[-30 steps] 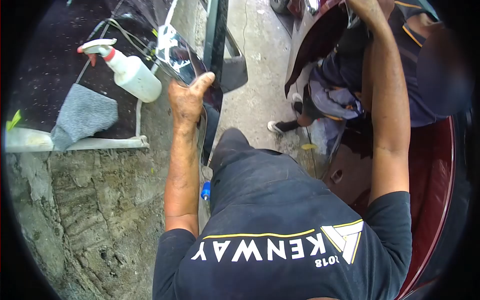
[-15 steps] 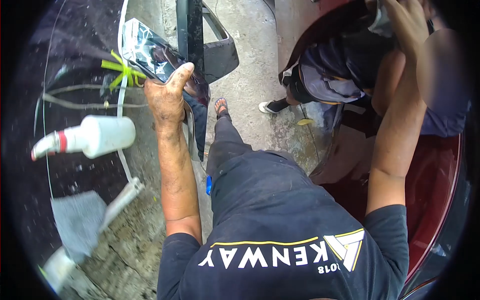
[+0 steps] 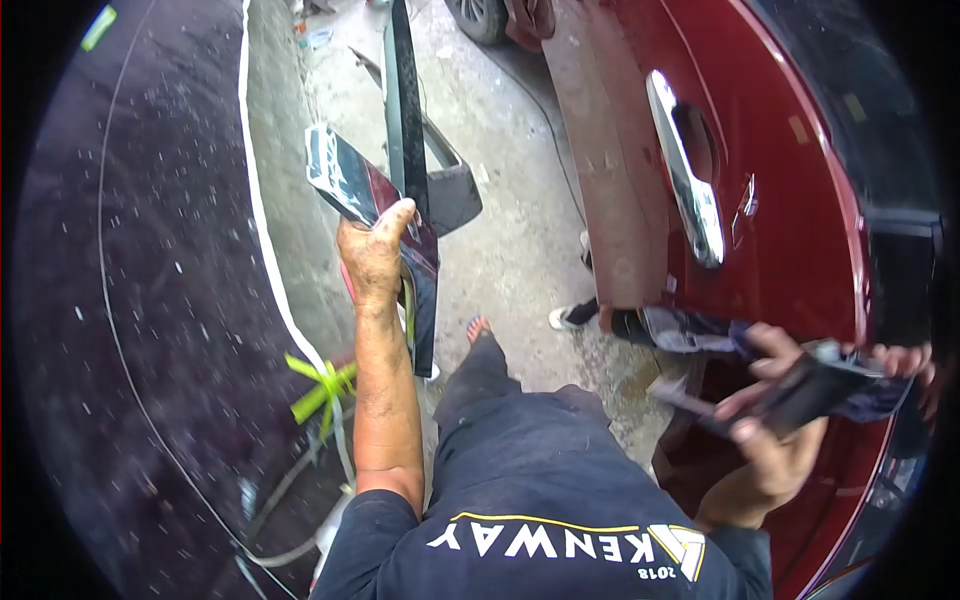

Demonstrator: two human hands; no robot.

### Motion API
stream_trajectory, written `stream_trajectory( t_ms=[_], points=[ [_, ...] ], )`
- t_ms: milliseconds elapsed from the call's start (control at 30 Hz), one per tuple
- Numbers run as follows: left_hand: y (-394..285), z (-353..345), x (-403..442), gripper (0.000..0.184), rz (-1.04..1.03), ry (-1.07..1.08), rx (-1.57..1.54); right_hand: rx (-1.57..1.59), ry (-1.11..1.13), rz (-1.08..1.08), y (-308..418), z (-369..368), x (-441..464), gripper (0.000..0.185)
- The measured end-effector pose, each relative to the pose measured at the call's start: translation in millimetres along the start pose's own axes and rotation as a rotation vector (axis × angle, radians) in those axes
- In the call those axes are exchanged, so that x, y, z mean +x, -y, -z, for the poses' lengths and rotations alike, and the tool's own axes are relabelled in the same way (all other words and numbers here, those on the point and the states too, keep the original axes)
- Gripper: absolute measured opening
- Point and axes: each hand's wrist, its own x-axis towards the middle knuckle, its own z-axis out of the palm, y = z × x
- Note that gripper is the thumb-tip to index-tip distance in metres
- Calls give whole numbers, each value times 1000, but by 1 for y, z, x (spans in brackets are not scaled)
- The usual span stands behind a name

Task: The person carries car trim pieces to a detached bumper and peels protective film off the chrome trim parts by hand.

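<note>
My left hand [image 3: 372,255] grips a glossy dark car part [image 3: 350,180] with a shiny, clear-looking end; its exact kind I cannot make out. Thumb on top, fingers wrapped beneath. Close behind it stands a long black frame [image 3: 405,110] with a grey bracket [image 3: 455,195]. At the lower right, my right hand [image 3: 775,465] is closed on a dark flat piece [image 3: 805,395], blurred by motion. Another person's fingers [image 3: 905,365] are at the far end of that piece. More blurred fingers [image 3: 770,345] lie above it; whose they are is unclear.
A red car door [image 3: 780,220] with a chrome handle [image 3: 690,180] lies to the right. On the left is a dark, speckled car panel [image 3: 180,300] with a white edge and yellow-green tape [image 3: 325,390]. Concrete floor [image 3: 510,200] runs between, with a cable [image 3: 550,120] across it.
The view has swung, bringing the door handle in and the spray bottle and grey cloth out. My right hand has come down from the top right. My left hand still grips the glossy part.
</note>
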Motion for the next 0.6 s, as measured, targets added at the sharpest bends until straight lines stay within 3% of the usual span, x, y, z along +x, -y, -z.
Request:
stream_trajectory(
  t_ms=[33,100,133,167,233,267,300,367,467,600],
  points=[
    [0,0,19,19,-2,15,35,120,35,-152,-1,-14,4,50],
    [-7,-3,59,23,-23,8,81,53,135,-302,-7,-36,30,51],
    [-15,-5,74,31,48,0,178,15,193,-260,-15,-46,44,49],
    [-5,-6,93,35,-76,-30,176,-17,245,-202,-24,-56,62,48],
    [-11,-18,119,35,-48,-14,196,-188,342,-104,-30,-68,92,40],
    [-13,-24,132,30,-50,-14,156,-198,296,-8,-34,-77,103,36],
    [-20,-32,142,25,-54,-21,123,-130,305,-137,-36,-80,109,38],
    [-24,-41,168,27,-65,10,32,-64,222,11,-49,-93,132,37],
    [-31,-44,200,32,57,47,20,-48,159,29,-63,-98,168,33],
    [-50,-57,240,33,-114,2,3,-37,151,59,-85,-104,232,30]
  ],
)
